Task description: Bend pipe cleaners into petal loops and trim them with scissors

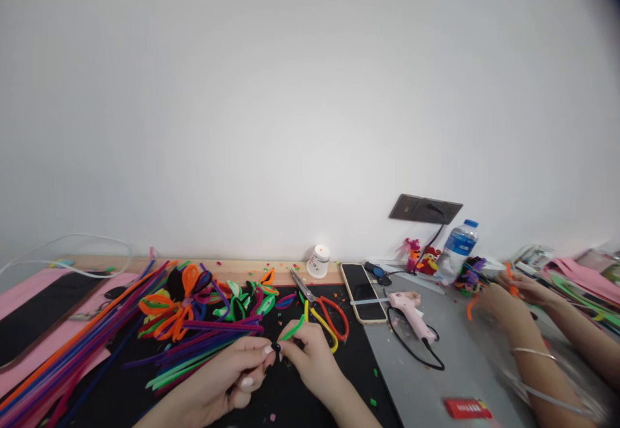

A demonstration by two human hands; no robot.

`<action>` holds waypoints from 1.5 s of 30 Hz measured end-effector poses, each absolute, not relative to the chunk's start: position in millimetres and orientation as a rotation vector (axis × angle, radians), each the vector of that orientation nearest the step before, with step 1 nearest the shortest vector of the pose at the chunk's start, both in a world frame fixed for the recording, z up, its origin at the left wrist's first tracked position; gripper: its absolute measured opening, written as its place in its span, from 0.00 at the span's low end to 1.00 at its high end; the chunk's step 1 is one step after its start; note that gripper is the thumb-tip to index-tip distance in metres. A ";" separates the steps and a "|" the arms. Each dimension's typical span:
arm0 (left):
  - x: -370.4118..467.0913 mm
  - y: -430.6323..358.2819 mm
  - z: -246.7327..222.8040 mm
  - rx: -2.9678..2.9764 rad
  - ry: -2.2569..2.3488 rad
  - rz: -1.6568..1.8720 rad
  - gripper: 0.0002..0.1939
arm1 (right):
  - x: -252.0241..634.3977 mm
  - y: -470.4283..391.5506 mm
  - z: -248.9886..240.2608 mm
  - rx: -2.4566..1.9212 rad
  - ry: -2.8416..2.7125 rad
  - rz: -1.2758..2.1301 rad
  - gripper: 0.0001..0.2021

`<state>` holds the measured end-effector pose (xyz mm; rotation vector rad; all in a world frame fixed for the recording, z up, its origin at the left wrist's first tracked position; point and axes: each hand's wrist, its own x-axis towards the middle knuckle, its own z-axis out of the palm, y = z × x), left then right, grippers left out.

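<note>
Head view: my left hand [227,365] and right hand [316,358] pinch small black piece [276,347] between fingertips, over black mat [290,405], likely for steadiness. Fuzzy green stem [294,330] at right fingers. Scissors [303,288] beyond, reachable.

head view toward wall [300,105], perhaps close

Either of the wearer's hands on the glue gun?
No, the left hand pinches a small black piece, the right hand a green strip; the pink glue gun lies apart.
</note>
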<state>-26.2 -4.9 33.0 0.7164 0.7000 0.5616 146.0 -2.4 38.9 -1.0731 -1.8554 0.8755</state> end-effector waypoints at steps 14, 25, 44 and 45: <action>-28.6 -1.6 28.7 0.585 0.749 0.502 0.13 | 147.0 -3.6 40.5 -1.090 -2.003 0.761 0.08; -31.9 0.1 29.6 0.513 0.623 0.501 0.14 | 144.2 -4.7 45.5 -1.100 -1.833 0.951 0.06; -35.2 0.8 39.1 0.677 0.630 0.408 0.13 | 146.9 -0.2 39.8 -1.042 -1.821 1.015 0.08; -35.3 0.4 40.1 0.689 0.648 0.396 0.14 | 147.0 0.0 39.4 -1.037 -1.844 0.983 0.08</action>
